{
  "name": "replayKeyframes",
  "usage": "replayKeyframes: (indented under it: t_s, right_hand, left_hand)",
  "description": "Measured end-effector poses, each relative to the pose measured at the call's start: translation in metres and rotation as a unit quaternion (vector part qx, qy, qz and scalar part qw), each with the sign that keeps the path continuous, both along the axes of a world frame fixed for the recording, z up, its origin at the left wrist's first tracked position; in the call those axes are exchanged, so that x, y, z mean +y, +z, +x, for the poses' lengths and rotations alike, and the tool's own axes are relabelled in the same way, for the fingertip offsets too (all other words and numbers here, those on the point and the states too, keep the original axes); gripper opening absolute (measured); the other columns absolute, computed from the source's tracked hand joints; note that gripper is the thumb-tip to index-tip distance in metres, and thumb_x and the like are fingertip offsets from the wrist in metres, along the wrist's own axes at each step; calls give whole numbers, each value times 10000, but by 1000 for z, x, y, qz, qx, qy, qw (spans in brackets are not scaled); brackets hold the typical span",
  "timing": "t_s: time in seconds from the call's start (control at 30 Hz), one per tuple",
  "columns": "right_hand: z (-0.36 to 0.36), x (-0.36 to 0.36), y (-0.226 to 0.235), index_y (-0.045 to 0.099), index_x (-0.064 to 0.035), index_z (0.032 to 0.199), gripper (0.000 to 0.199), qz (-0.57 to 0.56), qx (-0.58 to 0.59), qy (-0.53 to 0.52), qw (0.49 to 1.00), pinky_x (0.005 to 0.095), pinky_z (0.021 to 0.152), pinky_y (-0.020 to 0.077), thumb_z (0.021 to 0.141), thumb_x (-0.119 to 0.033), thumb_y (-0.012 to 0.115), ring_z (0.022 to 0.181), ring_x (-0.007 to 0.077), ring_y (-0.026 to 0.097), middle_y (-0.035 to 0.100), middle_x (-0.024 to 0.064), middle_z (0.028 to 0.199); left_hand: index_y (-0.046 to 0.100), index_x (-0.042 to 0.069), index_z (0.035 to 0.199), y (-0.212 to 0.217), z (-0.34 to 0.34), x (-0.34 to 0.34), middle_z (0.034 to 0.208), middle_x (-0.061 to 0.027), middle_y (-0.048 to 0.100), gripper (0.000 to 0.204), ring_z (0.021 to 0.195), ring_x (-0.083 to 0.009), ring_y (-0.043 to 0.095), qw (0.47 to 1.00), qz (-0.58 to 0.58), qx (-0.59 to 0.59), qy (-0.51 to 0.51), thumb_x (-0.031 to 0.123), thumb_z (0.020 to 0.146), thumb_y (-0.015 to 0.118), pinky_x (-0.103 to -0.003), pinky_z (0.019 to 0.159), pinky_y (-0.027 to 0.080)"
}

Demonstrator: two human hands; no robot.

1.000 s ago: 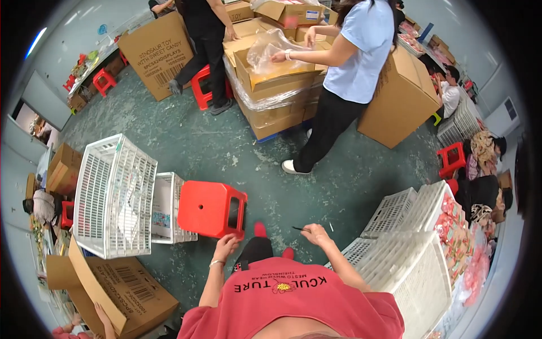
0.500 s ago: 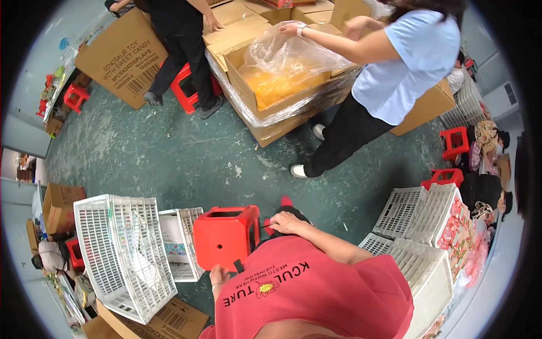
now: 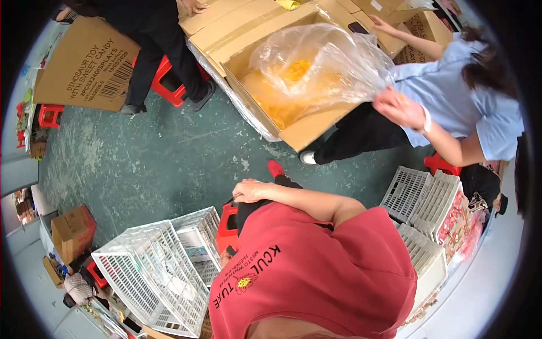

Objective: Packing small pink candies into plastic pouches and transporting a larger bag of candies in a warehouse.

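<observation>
red stool (image 3: 227, 224), white crate (image 3: 153, 276), green floor (image 3: 169, 175)

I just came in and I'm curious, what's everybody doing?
Someone in a red shirt is beside a red stool. Their right hand seems to hold a thin dark thing; the left hand is mostly hidden. A co-worker in blue has a hand at the edge of a clear bag, over an open box with orange stuff. White crates stand on both sides.

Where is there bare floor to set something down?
Widest free patch: scuffed green floor between the bare right hand and the large brown cardboard carton; a smaller one separates the red shoe from the off-white plastic crate stack. Crowded: around the nearest red plastic stool, beside white lattice plastic crates.
</observation>
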State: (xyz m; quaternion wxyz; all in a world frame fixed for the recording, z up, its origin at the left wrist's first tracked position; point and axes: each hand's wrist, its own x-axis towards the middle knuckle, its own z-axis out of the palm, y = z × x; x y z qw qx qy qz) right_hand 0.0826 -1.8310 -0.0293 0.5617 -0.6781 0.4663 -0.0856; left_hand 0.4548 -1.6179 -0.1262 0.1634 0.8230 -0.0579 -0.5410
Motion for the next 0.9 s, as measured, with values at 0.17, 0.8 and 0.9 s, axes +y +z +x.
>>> replayKeyframes:
  t_s: [0.17, 0.8, 0.9]
  right_hand:
    - [51, -81, -8, 627, -108, 873, 246, 18, -14, 48, 999, 412, 734, 442, 743, -306, 560, 850, 322, 570, 617, 136, 840]
    - [291, -467, -21, 597, -53, 740, 218, -19, 26, 56, 998, 303, 545, 447, 787, -263, 560, 563, 145, 572, 580, 69, 584]
    - [340, -547, -35, 598, -50, 770, 216, 18, 38, 88, 995, 293, 544, 442, 795, -260, 555, 560, 131, 564, 570, 54, 569]
  left_hand:
    - [517, 116, 1009, 11, 22, -98, 837, -13, 592, 238, 682, -124, 569, 999, 16, 19, -25, 274, 830, 522, -278, 528, 441]
    - [530, 99, 981, 37, 254, -538, 749, -13, 582, 185, 625, -112, 558, 982, -169, 23, 84, 179, 815, 512, -206, 439, 368]
    - [540, 74, 959, 24, 278, -572, 704, -26, 566, 171, 578, -119, 540, 964, -206, 38, 166, 146, 805, 523, -228, 427, 385]
